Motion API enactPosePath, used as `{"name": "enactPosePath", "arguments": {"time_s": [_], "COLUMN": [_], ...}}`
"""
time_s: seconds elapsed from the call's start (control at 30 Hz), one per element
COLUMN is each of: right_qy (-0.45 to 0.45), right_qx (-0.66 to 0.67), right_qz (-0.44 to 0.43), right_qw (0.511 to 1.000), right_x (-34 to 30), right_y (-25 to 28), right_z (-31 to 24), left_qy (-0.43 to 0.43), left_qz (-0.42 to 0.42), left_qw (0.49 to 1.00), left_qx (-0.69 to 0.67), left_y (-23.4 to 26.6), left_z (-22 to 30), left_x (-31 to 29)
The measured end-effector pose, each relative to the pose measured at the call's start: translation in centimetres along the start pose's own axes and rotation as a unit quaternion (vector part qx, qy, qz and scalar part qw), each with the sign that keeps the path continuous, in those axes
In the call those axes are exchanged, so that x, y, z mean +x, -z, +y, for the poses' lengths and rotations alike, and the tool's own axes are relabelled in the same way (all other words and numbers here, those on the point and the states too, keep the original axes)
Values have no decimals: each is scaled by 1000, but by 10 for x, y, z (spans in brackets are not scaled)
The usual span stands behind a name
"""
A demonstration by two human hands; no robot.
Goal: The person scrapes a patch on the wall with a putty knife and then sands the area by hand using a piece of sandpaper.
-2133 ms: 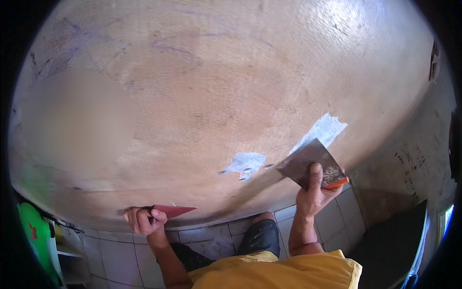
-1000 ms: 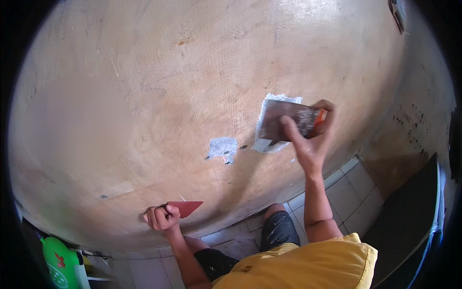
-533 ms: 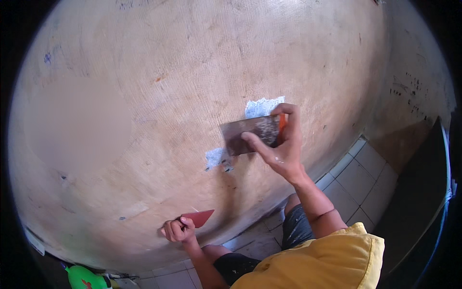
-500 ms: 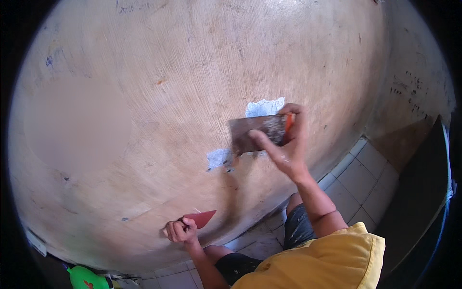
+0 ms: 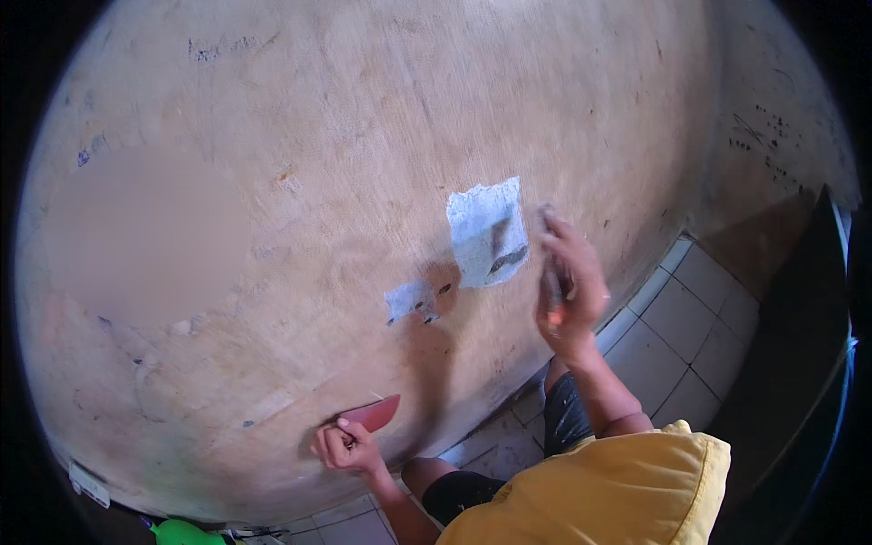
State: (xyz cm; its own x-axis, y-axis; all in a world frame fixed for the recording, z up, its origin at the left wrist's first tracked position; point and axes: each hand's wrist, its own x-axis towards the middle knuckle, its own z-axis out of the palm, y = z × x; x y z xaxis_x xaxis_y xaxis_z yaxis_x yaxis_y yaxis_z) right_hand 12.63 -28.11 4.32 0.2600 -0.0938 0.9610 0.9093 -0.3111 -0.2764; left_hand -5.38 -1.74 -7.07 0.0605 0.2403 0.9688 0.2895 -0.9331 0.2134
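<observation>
My left hand (image 5: pixel 343 448) is low by the wall, fingers closed around a putty knife with a flat reddish-brown blade (image 5: pixel 374 414). Over to the right, my right hand (image 5: pixel 579 282) is blurred by motion and grips a wide scraper (image 5: pixel 553 313) with an orange part. Its blade is turned nearly edge-on and hardly shows. Left of that hand, a whitish patch (image 5: pixel 472 245) of filler with a dark grey smear lies on the wall. A smaller pale patch (image 5: pixel 406 300) with dark spots sits lower left of it.
The beige wall (image 5: pixel 345 173) fills most of the view. White floor tiles (image 5: pixel 677 318) run along its foot at the right. A dark panel (image 5: pixel 786 345) stands at the far right. Something bright green (image 5: pixel 186 533) shows at the lower left edge.
My right hand has swung the scraper off the larger patch, moving right and turning the blade edge-on. That patch is now uncovered, showing a grey smear. My left hand has barely moved.
</observation>
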Motion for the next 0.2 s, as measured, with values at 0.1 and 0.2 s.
{"name": "enactPosePath", "arguments": {"time_s": [0.1,0.2], "right_qy": [17,18], "right_qx": [-138,-148], "right_qz": [-32,-21], "right_qw": [990,989], "right_x": [4,1], "right_y": [-26,-42], "right_z": [-9,-17], "left_qy": [16,-12], "left_qz": [61,131], "left_qw": [998,991], "left_qx": [4,-24], "left_y": [2,-12], "left_z": [14,8], "left_x": [32,49]}}
